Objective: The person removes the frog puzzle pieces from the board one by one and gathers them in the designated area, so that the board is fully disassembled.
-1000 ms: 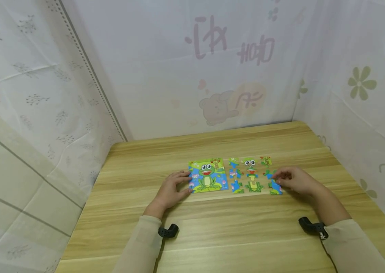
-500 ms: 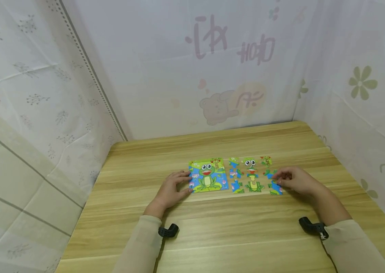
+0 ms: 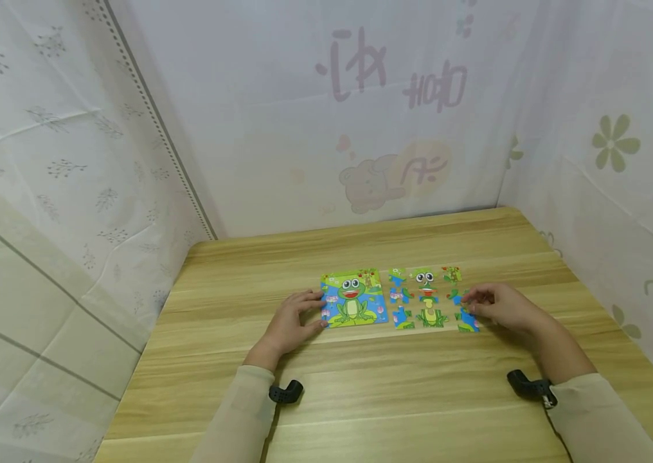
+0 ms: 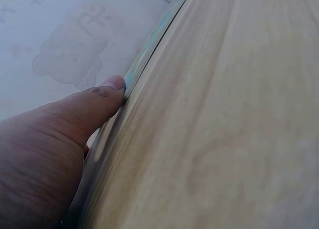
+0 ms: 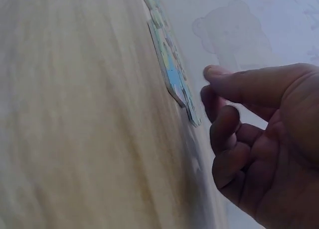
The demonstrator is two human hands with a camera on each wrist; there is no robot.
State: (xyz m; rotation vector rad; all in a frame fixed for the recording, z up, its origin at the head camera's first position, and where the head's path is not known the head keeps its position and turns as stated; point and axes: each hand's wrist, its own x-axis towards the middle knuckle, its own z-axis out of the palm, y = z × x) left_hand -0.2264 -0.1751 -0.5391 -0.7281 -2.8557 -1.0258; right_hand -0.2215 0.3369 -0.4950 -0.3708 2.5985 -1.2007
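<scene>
A square frog picture board (image 3: 353,299) lies flat on the table. My left hand (image 3: 293,321) rests at its left side, fingers spread, with the thumb (image 4: 112,84) against the near-left edge. To the right, separated puzzle pieces lie in loose rows: a frog-face piece (image 3: 425,278), a frog-body piece (image 3: 432,316) and several blue and green ones. Over the right column hangs my right hand (image 3: 502,308), loosely curled, close to the lower-right corner piece (image 3: 468,321). In the right wrist view its thumb (image 5: 249,87) and fingers stand apart from the pieces and hold nothing visible.
The wooden table (image 3: 384,392) extends around the puzzle. A pale printed curtain (image 3: 280,128) hangs behind its back edge, with more curtain on both sides. Black camera mounts sit on both wrists, the left one (image 3: 286,391) just above the table.
The view shifts very slightly. Both hands, the board and the puzzle pieces stay where they were.
</scene>
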